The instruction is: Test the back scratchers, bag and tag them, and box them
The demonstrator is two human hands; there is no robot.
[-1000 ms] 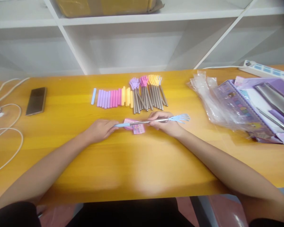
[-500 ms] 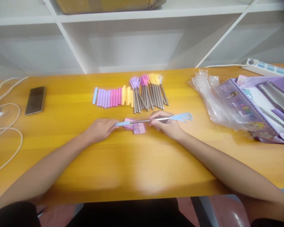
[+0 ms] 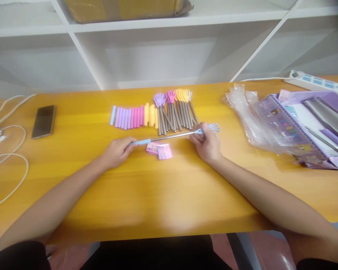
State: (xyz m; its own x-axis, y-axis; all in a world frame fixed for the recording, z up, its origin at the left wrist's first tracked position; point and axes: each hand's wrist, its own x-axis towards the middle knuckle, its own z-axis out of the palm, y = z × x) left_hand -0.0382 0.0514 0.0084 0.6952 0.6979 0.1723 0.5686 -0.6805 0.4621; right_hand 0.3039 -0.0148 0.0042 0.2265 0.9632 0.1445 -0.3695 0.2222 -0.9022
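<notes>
A back scratcher (image 3: 173, 137) with a blue handle, a metal rod and a blue claw-shaped head is held level above the table. My left hand (image 3: 118, 152) is closed round the end of its blue handle. My right hand (image 3: 207, 144) grips it at the base of the claw head, whose prongs stick out past the fingers. Below the rod lie small pink printed cards (image 3: 164, 151). Behind it are a row of coloured handle tubes (image 3: 133, 117) in blue, purple, pink and yellow, and metal rods with claw heads (image 3: 174, 110) in purple, pink, yellow and blue.
On the right, clear plastic bags (image 3: 249, 116) lie against an open purple printed box (image 3: 295, 127) with rods inside. Behind it is a power strip (image 3: 318, 82). A phone (image 3: 44, 121) and white cables (image 3: 24, 165) are at left. White shelving (image 3: 160, 56) stands along the back.
My right hand has shifted from the metal rod to the base of the claw head. The head end has risen slightly in view; my left hand still holds the handle.
</notes>
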